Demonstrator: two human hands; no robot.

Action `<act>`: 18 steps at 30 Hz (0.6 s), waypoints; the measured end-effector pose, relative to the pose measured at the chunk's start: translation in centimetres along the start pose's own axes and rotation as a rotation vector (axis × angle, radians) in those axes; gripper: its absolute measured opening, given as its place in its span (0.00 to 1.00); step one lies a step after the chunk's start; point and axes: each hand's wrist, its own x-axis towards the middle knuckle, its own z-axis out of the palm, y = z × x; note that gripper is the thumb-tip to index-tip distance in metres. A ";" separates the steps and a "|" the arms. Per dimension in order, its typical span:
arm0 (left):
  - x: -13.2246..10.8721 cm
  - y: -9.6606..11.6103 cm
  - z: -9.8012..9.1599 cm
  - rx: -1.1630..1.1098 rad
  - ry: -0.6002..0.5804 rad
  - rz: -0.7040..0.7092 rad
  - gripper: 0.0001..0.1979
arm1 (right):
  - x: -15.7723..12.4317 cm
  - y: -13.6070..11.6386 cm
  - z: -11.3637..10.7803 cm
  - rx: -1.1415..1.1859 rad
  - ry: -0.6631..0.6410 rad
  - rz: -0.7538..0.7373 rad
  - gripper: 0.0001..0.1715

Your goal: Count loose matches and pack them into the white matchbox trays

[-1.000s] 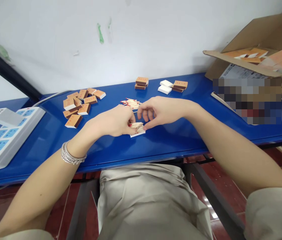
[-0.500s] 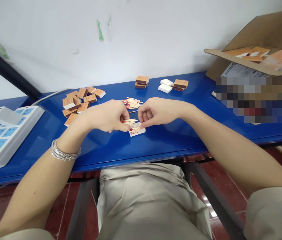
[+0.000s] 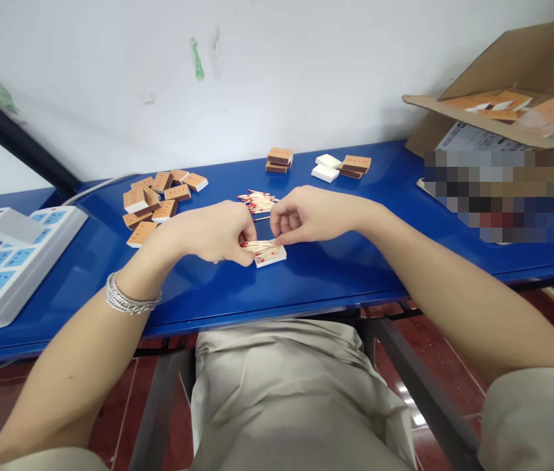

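Showing, from the head camera, two bare hands brought together over a blue table point(image 3: 316, 284). Left hand point(image 3: 210, 232), wearing a silver chain bracelet point(image 3: 132, 296) at the wrist, and right hand point(image 3: 313, 214) are clamped from either side on a bundle of red-tipped wooden matches point(image 3: 259, 246), which lies between them, at 6 o'clock from the right hand and 4 o'clock from the left. Item: white matchbox tray point(image 3: 271, 257), directly below the bundle and touching it. Item: loose pile of matches point(image 3: 257, 202), at 12 o'clock from the hands. Item: heap of orange matchboxes point(image 3: 156, 199), at 10 o'clock. Item: small stacks of boxes point(image 3: 279, 159) and white trays point(image 3: 326, 169), at 12 to 1 o'clock. Item: white power strip point(image 3: 21, 252), at 9 o'clock. Item: open cardboard carton point(image 3: 483, 124) holding more boxes, at 2 o'clock.
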 end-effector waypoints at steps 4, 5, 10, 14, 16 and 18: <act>-0.2 -0.2 -0.5 -0.049 0.124 0.038 0.10 | -0.2 0.1 -0.3 0.089 -0.009 -0.009 0.13; -0.2 -0.2 -0.6 -0.059 0.156 0.028 0.11 | -0.2 0.0 -0.2 0.124 -0.001 -0.006 0.14; -0.2 0.0 -0.9 -0.114 0.225 -0.075 0.06 | 0.3 -0.3 0.8 0.322 0.144 0.029 0.14; 0.1 0.0 -0.7 -0.162 0.251 -0.114 0.06 | 0.8 -0.4 1.3 0.421 0.197 0.078 0.14; 0.2 -0.1 -0.6 -0.180 0.275 -0.122 0.06 | 1.0 -0.4 1.5 0.462 0.236 0.095 0.14; 0.4 -0.1 -0.4 -0.198 0.307 -0.118 0.07 | 1.2 -0.4 1.7 0.483 0.272 0.117 0.14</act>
